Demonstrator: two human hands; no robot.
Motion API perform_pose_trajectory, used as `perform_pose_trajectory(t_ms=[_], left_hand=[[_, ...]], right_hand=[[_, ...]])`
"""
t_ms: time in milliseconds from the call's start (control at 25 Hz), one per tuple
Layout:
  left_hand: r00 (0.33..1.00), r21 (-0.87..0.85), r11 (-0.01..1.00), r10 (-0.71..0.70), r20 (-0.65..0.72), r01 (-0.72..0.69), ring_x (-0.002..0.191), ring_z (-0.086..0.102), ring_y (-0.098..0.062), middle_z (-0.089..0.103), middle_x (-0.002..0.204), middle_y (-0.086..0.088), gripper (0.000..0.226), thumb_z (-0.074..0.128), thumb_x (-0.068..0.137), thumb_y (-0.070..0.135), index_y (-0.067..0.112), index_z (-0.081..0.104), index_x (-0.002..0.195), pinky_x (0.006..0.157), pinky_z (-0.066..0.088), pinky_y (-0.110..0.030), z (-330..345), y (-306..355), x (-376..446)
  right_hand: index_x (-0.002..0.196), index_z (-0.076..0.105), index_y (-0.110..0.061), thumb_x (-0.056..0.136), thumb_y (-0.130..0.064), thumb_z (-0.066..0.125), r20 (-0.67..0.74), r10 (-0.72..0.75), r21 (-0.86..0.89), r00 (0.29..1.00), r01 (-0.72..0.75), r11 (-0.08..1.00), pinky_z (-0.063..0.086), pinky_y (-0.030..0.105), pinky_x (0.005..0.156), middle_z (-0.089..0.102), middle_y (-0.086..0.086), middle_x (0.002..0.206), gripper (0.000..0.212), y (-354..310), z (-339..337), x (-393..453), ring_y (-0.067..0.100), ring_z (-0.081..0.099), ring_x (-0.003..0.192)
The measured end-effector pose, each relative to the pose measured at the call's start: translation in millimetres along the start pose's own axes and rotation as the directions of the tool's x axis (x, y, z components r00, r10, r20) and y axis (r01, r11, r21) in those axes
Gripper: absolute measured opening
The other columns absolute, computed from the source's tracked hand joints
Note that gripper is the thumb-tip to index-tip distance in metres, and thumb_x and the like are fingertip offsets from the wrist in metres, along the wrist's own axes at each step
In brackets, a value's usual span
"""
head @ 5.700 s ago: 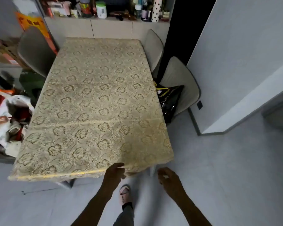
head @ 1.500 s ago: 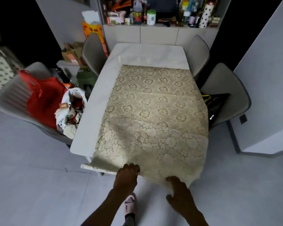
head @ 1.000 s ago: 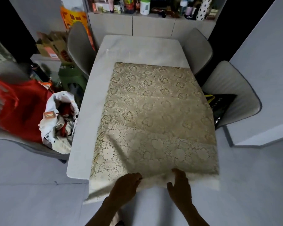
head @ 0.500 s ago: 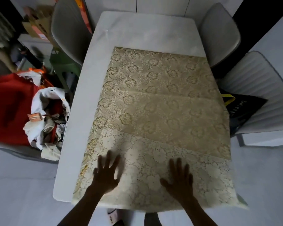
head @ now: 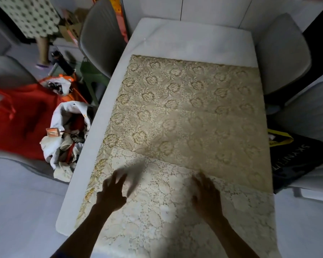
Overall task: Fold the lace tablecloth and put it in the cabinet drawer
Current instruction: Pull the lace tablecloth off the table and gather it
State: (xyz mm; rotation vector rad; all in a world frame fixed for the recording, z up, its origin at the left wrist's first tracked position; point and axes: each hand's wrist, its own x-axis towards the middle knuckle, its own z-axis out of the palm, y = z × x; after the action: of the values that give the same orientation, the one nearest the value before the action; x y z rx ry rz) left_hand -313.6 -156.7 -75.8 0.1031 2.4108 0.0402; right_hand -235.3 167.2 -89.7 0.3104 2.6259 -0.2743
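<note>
The gold lace tablecloth [head: 190,112] lies on the white table [head: 194,38], covering its right and near part. Its near end is folded over, showing the paler underside as a flap [head: 166,211] across the front. My left hand [head: 111,192] rests flat on the flap's left part, fingers spread and blurred. On the flap's right part, near the fold's edge, my right hand [head: 206,196] presses palm down. Neither hand grips the cloth. No cabinet drawer is in view.
Grey chairs stand at the far left [head: 99,38] and along the right side [head: 283,53]. A black bag with yellow handles [head: 295,155] sits on a right-hand chair. A red bag [head: 22,120] and a white bag of clutter [head: 67,131] sit left. A person's leg [head: 42,49] shows far left.
The cloth was pulled toward me off the table's far end and its near edge folded over. Both hands let go of the edge, went flat on the flap and have slid slightly forward.
</note>
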Motion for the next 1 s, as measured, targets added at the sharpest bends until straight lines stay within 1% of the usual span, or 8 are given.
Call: perform_pose_trajectory(t_ms=[120, 240, 360, 440, 560, 680, 840, 1000], left_hand=[[0.998, 0.174, 0.984, -0.013, -0.054, 0.022, 0.140, 0.032, -0.032, 0.020, 0.159, -0.010, 0.070, 0.054, 0.090, 0.036, 0.027, 0.021, 0.152, 0.108, 0.036, -0.049, -29.4, 27.7, 16.8], [0.960, 0.181, 0.954, 0.261, -0.100, -0.240, 0.147, 0.021, -0.032, 0.011, 0.164, -0.010, 0.074, 0.058, 0.091, 0.031, 0.024, 0.020, 0.153, 0.113, 0.034, -0.046, -45.9, 64.2, 43.9], [0.932, 0.212, 0.914, 0.361, -0.028, -0.347, 0.147, 0.014, -0.035, 0.003, 0.164, -0.009, 0.093, 0.070, 0.084, 0.033, 0.026, 0.011, 0.155, 0.108, 0.041, -0.046, -55.8, 81.9, 64.1], [0.947, 0.246, 0.918, 0.323, -0.004, -0.312, 0.143, 0.024, -0.034, 0.013, 0.160, -0.012, 0.100, 0.074, 0.079, 0.041, 0.026, 0.010, 0.155, 0.109, 0.038, -0.046, -56.1, 80.0, 69.6], [0.950, 0.288, 0.912, 0.313, -0.024, -0.293, 0.135, 0.034, -0.031, 0.030, 0.152, -0.011, 0.091, 0.070, 0.080, 0.048, 0.023, 0.020, 0.151, 0.107, 0.036, -0.045, -52.9, 73.3, 68.4], [0.918, 0.313, 0.889, 0.382, -0.107, -0.334, 0.139, 0.029, -0.027, 0.031, 0.151, -0.008, 0.063, 0.066, 0.083, 0.043, 0.022, 0.044, 0.137, 0.110, 0.032, -0.045, -47.9, 73.5, 64.3], [0.896, 0.204, 0.902, 0.414, -0.160, -0.381, 0.113, 0.059, -0.020, 0.064, 0.119, 0.003, 0.022, 0.064, 0.089, 0.033, 0.025, 0.059, 0.109, 0.099, 0.033, -0.038, -52.5, 64.8, 56.7], [0.847, 0.121, 0.876, 0.482, -0.223, -0.467, 0.091, 0.059, -0.018, 0.060, 0.091, 0.002, 0.010, 0.061, 0.089, 0.029, 0.027, 0.058, 0.098, 0.089, 0.034, -0.032, -59.9, 41.4, 44.4]], right_hand=[[0.153, 0.012, -0.029, 0.088, -0.054, 0.049, -0.028, 0.149, 0.019, 0.988, -0.148, 0.989, 0.029, 0.046, 0.111, 0.006, 0.004, 0.163, 0.079, 23.2, -13.5, 12.5, 0.032, 0.015, 0.146], [0.145, 0.031, -0.027, 0.085, -0.053, 0.053, -0.035, 0.060, -0.052, 0.998, -0.062, 0.997, 0.047, 0.040, 0.092, 0.039, 0.007, 0.143, 0.069, 45.2, -25.1, 27.2, 0.030, 0.047, 0.121], [0.129, 0.046, -0.028, 0.086, -0.054, 0.050, 0.033, 0.007, -0.221, 0.999, 0.001, 0.975, 0.044, 0.038, 0.084, 0.055, 0.001, 0.120, 0.050, 63.6, -34.4, 34.5, 0.026, 0.052, 0.108], [0.120, 0.054, -0.030, 0.085, -0.054, 0.052, 0.028, -0.012, -0.223, 1.000, 0.018, 0.975, 0.042, 0.038, 0.086, 0.052, 0.001, 0.124, 0.043, 71.2, -34.0, 35.5, 0.026, 0.049, 0.111], [0.136, 0.045, -0.029, 0.081, -0.042, 0.065, 0.013, -0.024, -0.031, 1.000, 0.024, 0.999, 0.047, 0.040, 0.089, 0.033, 0.002, 0.149, 0.060, 70.3, -31.1, 34.3, 0.029, 0.045, 0.123], [0.138, 0.039, -0.027, 0.081, -0.035, 0.068, 0.050, 0.005, 0.125, 0.999, -0.011, 0.992, 0.052, 0.033, 0.073, 0.037, 0.003, 0.139, 0.065, 66.1, -34.4, 34.6, 0.026, 0.059, 0.104], [0.119, 0.053, -0.029, 0.080, -0.042, 0.063, 0.045, -0.054, -0.065, 0.998, 0.056, 0.996, 0.049, 0.035, 0.076, 0.059, -0.001, 0.112, 0.043, 68.1, -40.5, 25.7, 0.025, 0.059, 0.100], [0.142, 0.040, -0.026, 0.078, -0.038, 0.066, 0.009, -0.075, 0.007, 0.997, 0.075, 0.997, 0.047, 0.038, 0.085, 0.045, -0.001, 0.143, 0.071, 71.1, -35.4, 19.1, 0.025, 0.053, 0.118]])
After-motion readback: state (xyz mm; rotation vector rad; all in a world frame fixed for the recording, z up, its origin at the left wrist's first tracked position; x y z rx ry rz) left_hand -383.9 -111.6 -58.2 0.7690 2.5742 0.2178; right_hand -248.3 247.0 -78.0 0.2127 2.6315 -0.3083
